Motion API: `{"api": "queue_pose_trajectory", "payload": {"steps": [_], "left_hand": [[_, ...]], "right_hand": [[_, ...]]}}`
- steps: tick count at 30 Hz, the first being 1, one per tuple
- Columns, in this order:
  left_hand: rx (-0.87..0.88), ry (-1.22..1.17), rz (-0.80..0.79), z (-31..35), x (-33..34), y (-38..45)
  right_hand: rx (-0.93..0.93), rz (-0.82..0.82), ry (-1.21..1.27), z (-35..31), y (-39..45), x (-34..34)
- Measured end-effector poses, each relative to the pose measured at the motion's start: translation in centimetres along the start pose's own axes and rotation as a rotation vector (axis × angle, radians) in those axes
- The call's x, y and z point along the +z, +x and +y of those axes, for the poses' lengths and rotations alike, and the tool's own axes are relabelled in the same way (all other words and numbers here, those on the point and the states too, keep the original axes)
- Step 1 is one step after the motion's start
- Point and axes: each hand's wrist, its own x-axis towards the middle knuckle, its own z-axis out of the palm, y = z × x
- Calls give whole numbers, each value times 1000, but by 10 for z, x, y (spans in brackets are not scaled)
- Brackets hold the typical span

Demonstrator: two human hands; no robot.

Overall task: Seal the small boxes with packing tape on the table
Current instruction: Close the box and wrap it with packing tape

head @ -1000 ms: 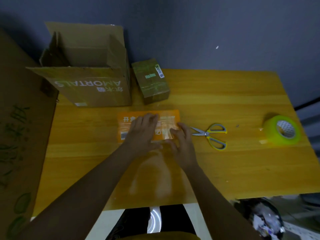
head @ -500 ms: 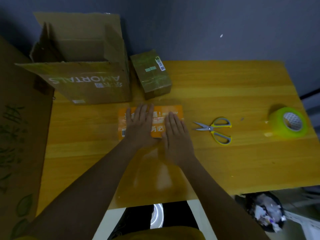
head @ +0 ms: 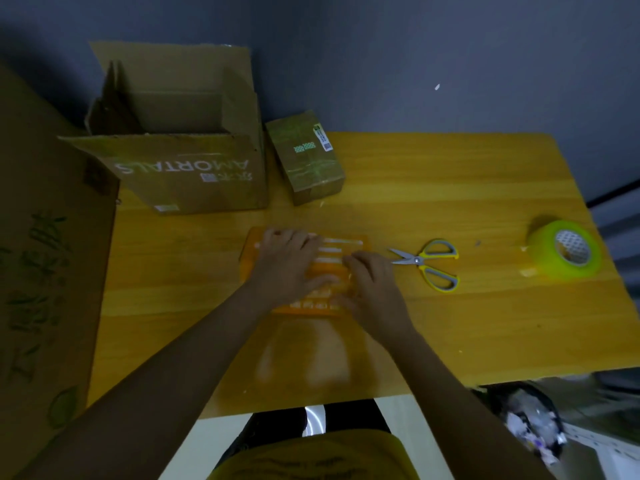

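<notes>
Head cam: flat orange box lies mid worktop, blurred. Left hand rests on its left part, fingers curled over the far edge, thumb on top. Right hand covers the box's right-near corner, fingers bent onto it; can't tell if pinching anything. Scissors just right of box, blades toward it. Green tape roll near right edge. Small taped box sits beside big open carton at back.
</notes>
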Motion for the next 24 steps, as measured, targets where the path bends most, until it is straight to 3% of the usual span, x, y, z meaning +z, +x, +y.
{"api": "queue_pose_trajectory", "payload": {"steps": [4, 5, 10, 13, 15, 18, 21, 24], "left_hand": [[-159, -91, -563, 0, 0, -2], [-166, -85, -585, 2, 6, -6], [-128, -36, -371, 11, 23, -31], [-102, -42, -363, 12, 25, -32], [-116, -5, -341, 9, 28, -32], [-116, 10, -329, 13, 27, -31], [-157, -19, -395, 15, 21, -29], [-152, -1, -423, 15, 19, -27]], "right_hand": [[6, 72, 31, -8, -35, 9], [16, 57, 9, -11, -38, 11], [77, -57, -208, -23, -32, 38], [209, -21, -265, -24, 21, 40], [322, -108, -307, -18, 56, 42], [253, -97, -283, -14, 52, 42], [104, -83, -240, -19, -9, 36], [70, -98, -89, -19, -37, 26]]}}
